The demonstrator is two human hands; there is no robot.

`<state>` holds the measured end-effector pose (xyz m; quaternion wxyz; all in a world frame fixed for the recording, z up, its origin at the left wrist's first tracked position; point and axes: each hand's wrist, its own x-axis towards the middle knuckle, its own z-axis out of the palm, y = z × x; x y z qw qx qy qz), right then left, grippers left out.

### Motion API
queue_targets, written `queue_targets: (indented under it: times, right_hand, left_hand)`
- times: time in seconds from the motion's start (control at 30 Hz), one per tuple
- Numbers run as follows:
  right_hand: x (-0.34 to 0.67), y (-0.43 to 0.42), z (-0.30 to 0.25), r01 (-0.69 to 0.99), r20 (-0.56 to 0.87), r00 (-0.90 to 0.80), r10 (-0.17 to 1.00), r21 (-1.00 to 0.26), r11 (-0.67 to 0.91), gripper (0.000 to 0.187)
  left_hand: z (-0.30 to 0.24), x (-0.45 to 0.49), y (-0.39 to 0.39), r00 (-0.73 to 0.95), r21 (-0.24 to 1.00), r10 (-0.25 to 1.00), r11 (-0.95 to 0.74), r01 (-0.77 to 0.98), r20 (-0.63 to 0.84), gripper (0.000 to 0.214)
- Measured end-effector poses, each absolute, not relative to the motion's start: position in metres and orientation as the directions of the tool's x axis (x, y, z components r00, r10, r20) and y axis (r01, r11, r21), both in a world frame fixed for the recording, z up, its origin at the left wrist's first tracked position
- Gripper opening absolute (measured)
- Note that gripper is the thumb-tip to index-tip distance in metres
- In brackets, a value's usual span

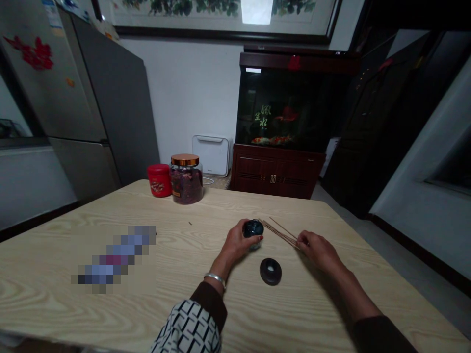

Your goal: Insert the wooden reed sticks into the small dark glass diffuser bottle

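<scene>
Pale wood table (pixel 206 314), glossy dark-blue jar (pixel 253 228)

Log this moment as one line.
left hand: holds blue pot | right hand: holds thin sticks | nearby: dark disc on table

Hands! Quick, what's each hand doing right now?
Left hand: closed, holding a round glossy dark-blue object.
Right hand: closed, pinching thin light-brown wooden sticks.

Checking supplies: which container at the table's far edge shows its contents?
The glass jar with the copper lid; the red canister left of it is opaque.
</scene>
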<state>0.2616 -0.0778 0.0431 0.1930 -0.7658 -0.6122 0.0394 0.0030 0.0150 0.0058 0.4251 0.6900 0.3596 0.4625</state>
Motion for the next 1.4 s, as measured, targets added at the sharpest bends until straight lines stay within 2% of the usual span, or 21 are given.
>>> queue_targets:
  times: [0.07, 0.17, 0.57, 0.67, 0.73, 0.83, 0.9, 0.97, 1.03, 1.2, 1.4]
  right_hand:
    - [0.27, -0.069, 0.044, 0.943, 0.084, 0.25, 0.965, -0.246, -0.223, 0.01]
    - [0.271, -0.064, 0.039, 0.943, 0.034, 0.258, 0.965, -0.227, -0.244, 0.01]
    - [0.264, -0.066, 0.033, 0.957, 0.163, 0.222, 0.961, -0.227, -0.182, 0.017]
    - [0.269, -0.065, 0.033, 0.931, 0.242, 0.224, 0.944, -0.339, -0.134, 0.017]
    - [0.271, -0.061, 0.036, 0.862, 0.329, 0.249, 0.911, -0.504, -0.054, 0.018]
    - [0.262, -0.05, 0.05, 0.564, 0.38, 0.366, 0.85, -0.817, 0.122, 0.024]
    - [0.247, -0.042, 0.064, 0.291, 0.347, 0.441, 0.828, -0.928, 0.234, 0.031]
    - [0.229, -0.032, 0.079, 0.111, 0.338, 0.471, 0.815, -0.939, 0.325, 0.033]
    - [0.211, -0.023, 0.09, 0.048, 0.367, 0.46, 0.809, -0.92, 0.389, 0.032]
    - [0.185, -0.007, 0.095, 0.092, 0.464, 0.385, 0.798, -0.879, 0.467, 0.028]
    - [0.172, -0.005, 0.087, 0.123, 0.457, 0.36, 0.814, -0.888, 0.444, 0.03]
  left_hand:
    - [0.004, 0.004, 0.016, 0.314, 0.921, 0.89, -0.377, 0.099, 0.331, 0.06]
    - [0.001, 0.004, 0.018, 0.322, 0.923, 0.886, -0.377, 0.081, 0.334, 0.06]
    - [0.005, 0.004, 0.015, 0.316, 0.924, 0.891, -0.371, 0.093, 0.326, 0.059]
    - [0.008, 0.004, 0.013, 0.321, 0.923, 0.89, -0.371, 0.1, 0.323, 0.058]
    - [0.009, 0.004, 0.013, 0.328, 0.927, 0.891, -0.363, 0.096, 0.315, 0.058]
    - [0.008, 0.004, 0.013, 0.326, 0.928, 0.891, -0.362, 0.089, 0.316, 0.059]
    - [0.007, 0.004, 0.014, 0.321, 0.926, 0.891, -0.366, 0.091, 0.321, 0.06]
    - [0.006, 0.004, 0.014, 0.319, 0.927, 0.892, -0.364, 0.09, 0.32, 0.06]
    - [0.006, 0.004, 0.014, 0.318, 0.93, 0.895, -0.357, 0.086, 0.314, 0.061]
    - [0.006, 0.005, 0.014, 0.313, 0.932, 0.897, -0.352, 0.083, 0.311, 0.063]
    - [0.006, 0.003, 0.015, 0.324, 0.919, 0.882, -0.385, 0.08, 0.341, 0.059]
